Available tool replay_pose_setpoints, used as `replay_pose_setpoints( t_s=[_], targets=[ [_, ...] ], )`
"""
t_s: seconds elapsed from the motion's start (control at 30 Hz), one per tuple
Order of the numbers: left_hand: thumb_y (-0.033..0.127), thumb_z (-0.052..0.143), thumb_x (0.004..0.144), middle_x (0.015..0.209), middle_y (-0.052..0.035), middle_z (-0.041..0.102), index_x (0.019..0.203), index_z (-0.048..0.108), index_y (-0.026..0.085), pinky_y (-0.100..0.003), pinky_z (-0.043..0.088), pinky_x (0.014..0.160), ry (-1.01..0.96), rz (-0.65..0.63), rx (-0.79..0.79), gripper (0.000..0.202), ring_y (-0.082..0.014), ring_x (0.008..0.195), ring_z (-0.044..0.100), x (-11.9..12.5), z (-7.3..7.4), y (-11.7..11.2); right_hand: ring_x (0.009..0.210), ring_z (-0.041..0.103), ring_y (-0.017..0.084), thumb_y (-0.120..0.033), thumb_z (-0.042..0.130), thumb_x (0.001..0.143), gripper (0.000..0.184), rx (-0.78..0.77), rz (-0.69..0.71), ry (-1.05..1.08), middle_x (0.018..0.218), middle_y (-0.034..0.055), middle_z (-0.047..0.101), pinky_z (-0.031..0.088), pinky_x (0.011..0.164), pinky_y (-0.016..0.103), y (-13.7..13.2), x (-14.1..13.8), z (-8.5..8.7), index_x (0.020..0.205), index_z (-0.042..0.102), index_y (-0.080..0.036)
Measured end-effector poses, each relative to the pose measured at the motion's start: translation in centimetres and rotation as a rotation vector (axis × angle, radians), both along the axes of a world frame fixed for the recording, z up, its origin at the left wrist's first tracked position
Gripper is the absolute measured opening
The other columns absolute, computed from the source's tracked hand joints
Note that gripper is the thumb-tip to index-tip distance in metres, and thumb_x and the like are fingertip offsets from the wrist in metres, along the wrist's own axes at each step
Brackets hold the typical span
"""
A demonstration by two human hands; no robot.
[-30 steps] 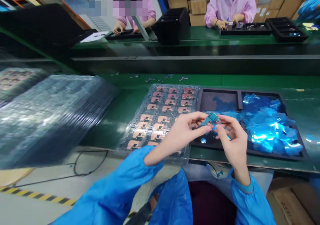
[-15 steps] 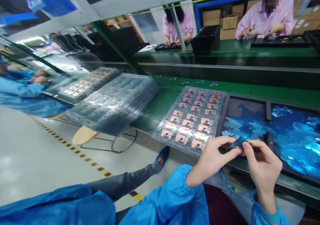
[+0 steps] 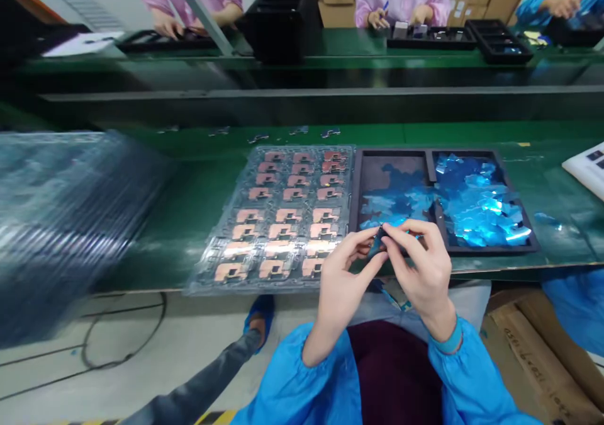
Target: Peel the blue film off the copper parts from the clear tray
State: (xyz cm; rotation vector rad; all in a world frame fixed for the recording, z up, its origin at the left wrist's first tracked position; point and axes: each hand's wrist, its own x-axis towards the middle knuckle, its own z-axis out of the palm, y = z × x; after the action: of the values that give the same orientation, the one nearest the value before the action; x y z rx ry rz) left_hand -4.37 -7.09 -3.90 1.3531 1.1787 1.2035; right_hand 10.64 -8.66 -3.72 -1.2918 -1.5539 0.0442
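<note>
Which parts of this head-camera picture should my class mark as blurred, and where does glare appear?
In the head view, the stack of clear trays at the left is smeared by blur; glare flares off the blue foil in the black tray and off the clear tray; the small part between the left hand and right hand is too small to show detail.

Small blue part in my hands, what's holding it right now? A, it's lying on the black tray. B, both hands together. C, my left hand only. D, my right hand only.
B: the small blue part is pinched between the fingertips of the left hand and the right hand, above the tray's edge.
</note>
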Motion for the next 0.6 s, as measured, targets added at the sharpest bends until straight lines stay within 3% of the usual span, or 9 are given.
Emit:
replay_pose_setpoints(
  t_s=[0.1, 0.27, 0.43, 0.6],
  targets=[
    [0.025, 0.088, 0.085, 0.109, -0.0043, 0.082, 0.121, 0.085, 0.028, -0.027, 0.065, 0.088, -0.067, -0.051, -0.069, 0.036, -0.0196, 0.097, 0.077, -0.3, -0.1, -0.2, 0.091, 0.073, 0.020, -0.012, 0.070, 0.103, 0.021, 0.017, 0.013, -0.016, 0.100, 0.0076, 0.074, 0.064, 0.080, 0.034, 0.0, 0.0, 0.1, 0.118, 0.078, -0.023],
    [0.036, 0.087, 0.090, 0.117, -0.0068, 0.084, 0.114, 0.088, 0.027, -0.028, 0.066, 0.095, -0.250, -0.089, -0.243, 0.026, -0.0221, 0.108, 0.078, -0.7, -0.2, -0.3, 0.085, 0.073, 0.018, -0.010, 0.071, 0.101, 0.015, 0.066, 0.025, -0.024, 0.094, 0.0049, 0.076, 0.063, 0.077, 0.034, 0.0, 0.4, 0.3, 0.107, 0.076, -0.023],
    [0.037, 0.098, 0.078, 0.108, -0.0055, 0.085, 0.110, 0.087, 0.024, -0.029, 0.069, 0.072, -0.548, -0.079, -0.496, 0.036, -0.0161, 0.077, 0.076, -0.5, -0.7, -0.1, 0.101, 0.076, 0.022, -0.007, 0.071, 0.101, 0.023, 0.165, 0.067, -0.238, 0.106, 0.0074, 0.082, 0.066, 0.089, 0.037, -0.6, 1.0, -0.5, 0.115, 0.076, -0.023],
    [0.031, 0.102, 0.074, 0.099, -0.0036, 0.083, 0.106, 0.084, 0.020, -0.023, 0.066, 0.073, -0.715, -0.141, -0.642, 0.039, -0.0131, 0.079, 0.075, -0.8, -0.8, 0.6, 0.102, 0.076, 0.022, -0.010, 0.071, 0.101, 0.019, 0.250, 0.127, -0.291, 0.111, 0.0092, 0.085, 0.067, 0.092, 0.036, -1.2, 1.4, -1.3, 0.117, 0.076, -0.019]
  ],
)
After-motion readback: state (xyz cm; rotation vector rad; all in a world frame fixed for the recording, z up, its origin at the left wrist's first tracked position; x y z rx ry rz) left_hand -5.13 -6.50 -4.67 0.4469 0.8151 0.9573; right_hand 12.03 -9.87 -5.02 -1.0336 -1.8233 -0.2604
